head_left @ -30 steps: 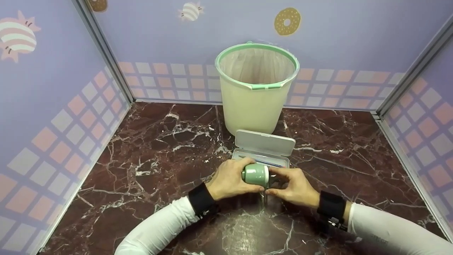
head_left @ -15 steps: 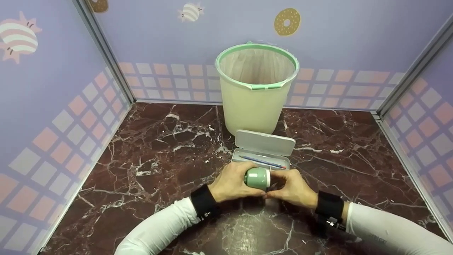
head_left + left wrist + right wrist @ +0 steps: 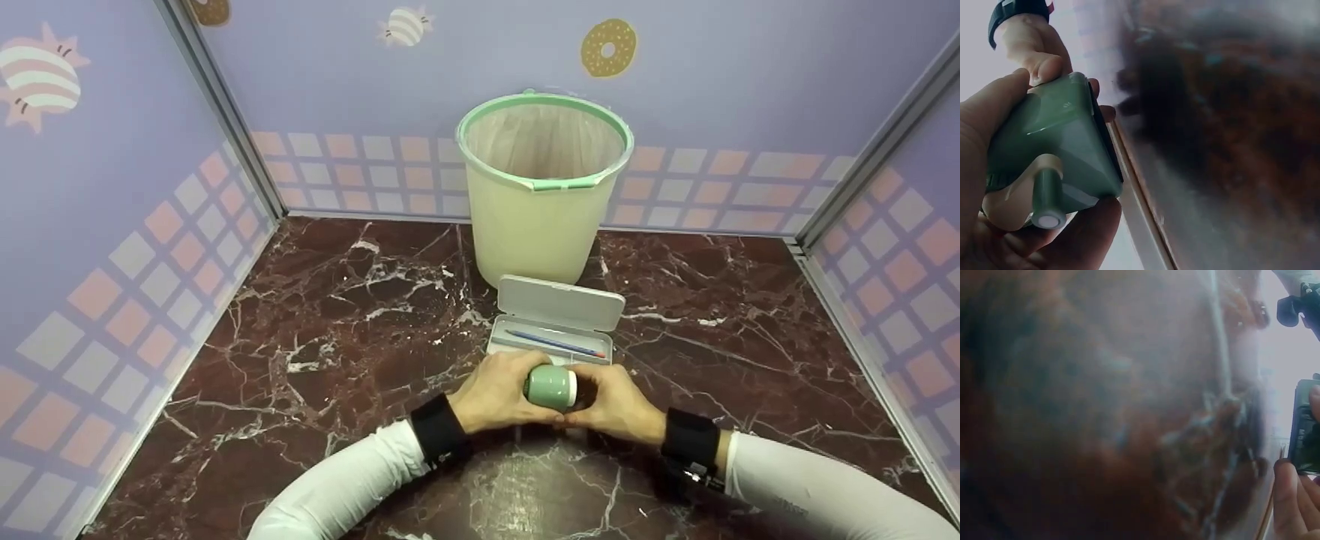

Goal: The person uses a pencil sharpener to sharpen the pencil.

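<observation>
A green hand-crank pencil sharpener [image 3: 547, 387] with a white edge on its right end is held between both hands, close over the table. My left hand [image 3: 496, 394] grips the body from the left, thumb and fingers on opposite sides. In the left wrist view the crank knob [image 3: 1048, 194] juts out near that palm. My right hand [image 3: 616, 405] holds the sharpener's other end, its thumb near the left thumb. The right wrist view shows only a dark part of the sharpener [image 3: 1305, 433] between the fingers [image 3: 1288, 495], cut off at the edge.
Just beyond the hands lies a grey pencil case, its lid [image 3: 561, 303] raised and a blue pencil [image 3: 555, 343] inside. Behind it stands a pale bin [image 3: 534, 232] with a green rim and a clear liner. Patterned panels [image 3: 360, 90] enclose the dark marbled table [image 3: 360, 337].
Both hands and the sharpener have come slightly nearer to the person, uncovering more of the case and the pencil. A thin metal piece seen below the sharpener earlier is out of sight now.
</observation>
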Available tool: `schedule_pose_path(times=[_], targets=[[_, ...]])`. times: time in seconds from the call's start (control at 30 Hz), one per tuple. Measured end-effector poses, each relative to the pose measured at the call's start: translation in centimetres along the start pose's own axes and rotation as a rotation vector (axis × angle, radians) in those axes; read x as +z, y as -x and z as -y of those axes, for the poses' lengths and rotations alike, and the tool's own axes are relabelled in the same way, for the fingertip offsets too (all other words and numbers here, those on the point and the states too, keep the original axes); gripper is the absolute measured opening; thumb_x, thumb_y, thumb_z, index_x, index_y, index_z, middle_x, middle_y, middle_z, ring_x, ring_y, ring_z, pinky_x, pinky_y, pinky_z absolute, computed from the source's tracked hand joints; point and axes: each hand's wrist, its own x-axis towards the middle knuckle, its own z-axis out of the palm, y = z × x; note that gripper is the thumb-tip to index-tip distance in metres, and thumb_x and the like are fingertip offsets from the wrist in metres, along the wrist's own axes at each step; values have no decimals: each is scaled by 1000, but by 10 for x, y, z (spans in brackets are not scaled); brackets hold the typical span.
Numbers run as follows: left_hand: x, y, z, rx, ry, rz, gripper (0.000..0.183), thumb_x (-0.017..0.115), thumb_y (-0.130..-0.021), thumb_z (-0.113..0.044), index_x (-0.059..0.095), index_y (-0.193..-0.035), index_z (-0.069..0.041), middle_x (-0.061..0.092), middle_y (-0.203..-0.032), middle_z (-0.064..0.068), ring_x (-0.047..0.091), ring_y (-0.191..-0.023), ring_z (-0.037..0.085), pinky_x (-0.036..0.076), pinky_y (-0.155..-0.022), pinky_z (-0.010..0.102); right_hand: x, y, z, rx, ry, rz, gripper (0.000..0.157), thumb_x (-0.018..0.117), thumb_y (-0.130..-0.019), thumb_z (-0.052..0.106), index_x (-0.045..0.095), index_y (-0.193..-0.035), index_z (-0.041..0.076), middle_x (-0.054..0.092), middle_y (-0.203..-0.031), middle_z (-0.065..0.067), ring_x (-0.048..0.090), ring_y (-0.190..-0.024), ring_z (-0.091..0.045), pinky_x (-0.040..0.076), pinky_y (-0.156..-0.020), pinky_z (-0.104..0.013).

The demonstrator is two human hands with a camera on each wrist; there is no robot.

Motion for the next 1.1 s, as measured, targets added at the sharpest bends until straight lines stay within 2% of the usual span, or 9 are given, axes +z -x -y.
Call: schedule_pose_path(times=[0.2,0.37,0.5,0.57,0.67,0.77,0.83,1.0,1.1], targets=[[4,-2,2,6,-43,5,64,99,-80,-51,70,-124,-16,82,-110,1,76,-92,15,62,-82,27,2,-1,-1,-5,85,-30,54,104,-72,24,81,-119,15,85,-108,4,74,-95,-8,62,-89,-30],[5,-1,2,2,-65,44,63,98,-82,-52,68,-124,-15,82,-110,1,75,-91,15,62,-80,27,3,-1,0,-7,108,-15,53,104,-72,25,80,-117,16,84,-106,4,72,-93,-7,62,-86,-29],[3,-2,3,-6,-109,65,67,95,-84,-57,66,-129,-16,82,-113,1,77,-94,17,64,-83,31,-2,-5,3,-25,138,24,56,103,-73,25,79,-123,13,84,-111,2,75,-97,-11,64,-90,-34],[1,-3,3,-9,-138,73,72,94,-84,-60,65,-135,-17,82,-118,2,79,-99,20,66,-87,35,-7,-7,6,-38,157,66,60,102,-75,26,78,-127,12,84,-115,0,76,-102,-14,65,-95,-38],[-3,-2,4,-13,-167,84,83,92,-85,-63,63,-146,-16,82,-129,5,80,-108,23,67,-93,40,-20,-10,9,-72,212,143,68,101,-76,35,75,-135,10,84,-122,-2,78,-109,-21,65,-101,-46],[-10,0,9,-8,-167,87,93,91,-84,-66,60,-155,-14,80,-137,7,81,-114,26,68,-98,44,-37,-9,12,-111,249,186,76,98,-79,46,73,-139,7,83,-128,-7,80,-112,-26,65,-102,-50],[-16,2,13,-6,-148,82,94,91,-83,-66,61,-156,-15,80,-139,7,80,-116,26,67,-101,45,-49,-7,13,-125,246,185,77,96,-81,50,73,-139,5,84,-128,-10,81,-107,-27,67,-97,-50],[-39,8,25,-26,-50,44,92,90,-84,-67,64,-154,-15,79,-143,10,79,-123,29,65,-107,48,-80,-2,15,-100,179,114,62,93,-89,45,77,-131,3,86,-116,-14,82,-87,-26,69,-78,-39],[-59,11,32,-82,-12,1,89,86,-88,-65,61,-155,-12,75,-147,16,78,-126,33,63,-109,53,-97,1,16,-49,178,32,53,91,-93,39,78,-130,4,86,-114,-14,82,-86,-21,68,-76,-34]])
